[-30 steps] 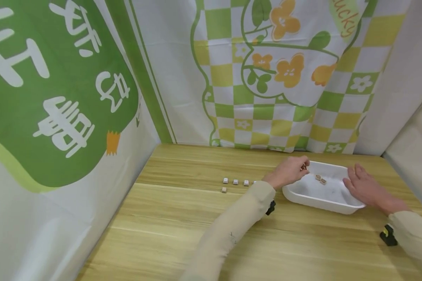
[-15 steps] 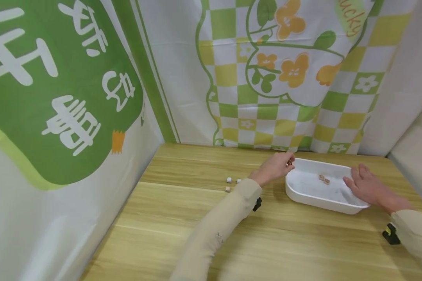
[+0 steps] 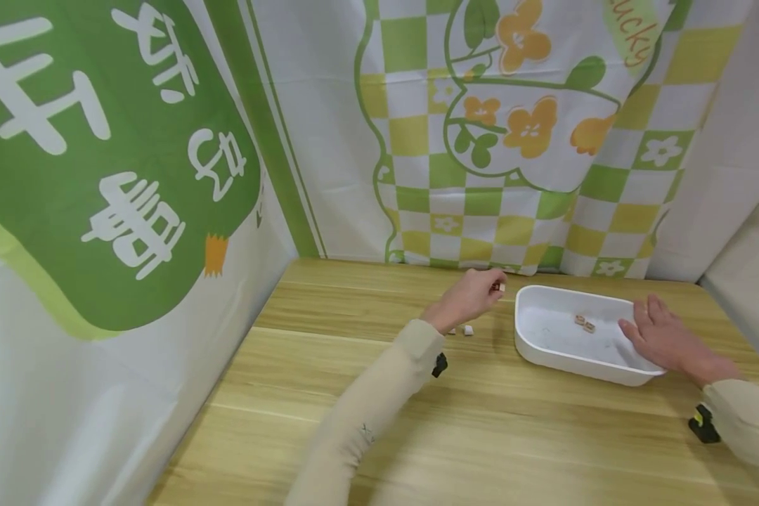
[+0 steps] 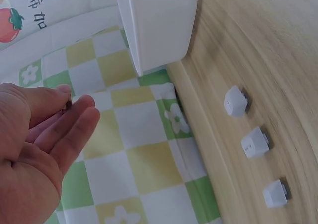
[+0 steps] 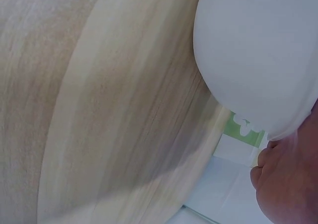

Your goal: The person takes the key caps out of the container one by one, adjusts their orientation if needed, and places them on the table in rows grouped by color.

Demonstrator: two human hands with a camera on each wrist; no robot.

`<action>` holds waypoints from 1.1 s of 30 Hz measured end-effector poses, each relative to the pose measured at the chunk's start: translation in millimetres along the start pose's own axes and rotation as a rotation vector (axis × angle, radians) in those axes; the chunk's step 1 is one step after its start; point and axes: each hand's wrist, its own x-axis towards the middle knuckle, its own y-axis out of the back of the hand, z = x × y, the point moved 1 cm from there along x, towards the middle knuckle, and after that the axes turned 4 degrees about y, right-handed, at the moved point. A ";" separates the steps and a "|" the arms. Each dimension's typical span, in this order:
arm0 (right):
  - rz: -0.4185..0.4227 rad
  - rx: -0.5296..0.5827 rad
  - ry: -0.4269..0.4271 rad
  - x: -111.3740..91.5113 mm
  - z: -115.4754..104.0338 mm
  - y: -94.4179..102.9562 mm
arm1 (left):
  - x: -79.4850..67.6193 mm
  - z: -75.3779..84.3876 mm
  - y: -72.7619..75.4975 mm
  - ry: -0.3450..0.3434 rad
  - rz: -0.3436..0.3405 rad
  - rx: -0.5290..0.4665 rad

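Observation:
In the head view my left hand is above the table, left of a white tray. Its thumb and fingertips pinch a small keycap, mostly covered by the fingers; only a dark speck of it shows in the left wrist view. My right hand rests on the tray's right end, fingers straight. Two brown keycaps lie inside the tray. White keycaps stand in a spaced row on the table; the left arm hides part of that row in the head view.
The wooden table ends at a patterned cloth hanging behind it. Another printed cloth hangs along the left side. The tray's raised wall stands close to my right hand.
My left hand has moved left, out from over the tray, carrying the pinched keycap. Its forearm now covers the left part of the row. My right hand has stayed on the tray.

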 end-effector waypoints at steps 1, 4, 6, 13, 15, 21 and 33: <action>0.002 -0.002 0.001 0.0 0.3 -0.5 | -1.7 -1.6 1.6 0.003 -0.005 -0.005; 0.009 -0.005 0.003 -0.2 1.0 -1.5 | -6.7 -7.0 5.0 0.017 -0.015 -0.018; 0.016 -0.011 0.006 -0.1 1.4 -1.8 | -10.0 -10.8 6.7 0.028 -0.017 -0.028; 0.022 -0.016 0.019 -0.4 0.5 -0.1 | -23.3 -24.1 7.5 0.049 -0.031 -0.035; 0.017 -0.007 0.018 -0.9 0.0 0.3 | -27.1 -26.5 7.6 0.045 -0.034 -0.035; 0.018 -0.001 0.013 -0.9 -0.7 0.2 | -37.6 -30.4 9.3 0.015 -0.037 -0.037; 0.060 -0.042 0.033 -0.1 2.5 -3.7 | -65.3 -41.2 10.8 0.063 -0.065 -0.059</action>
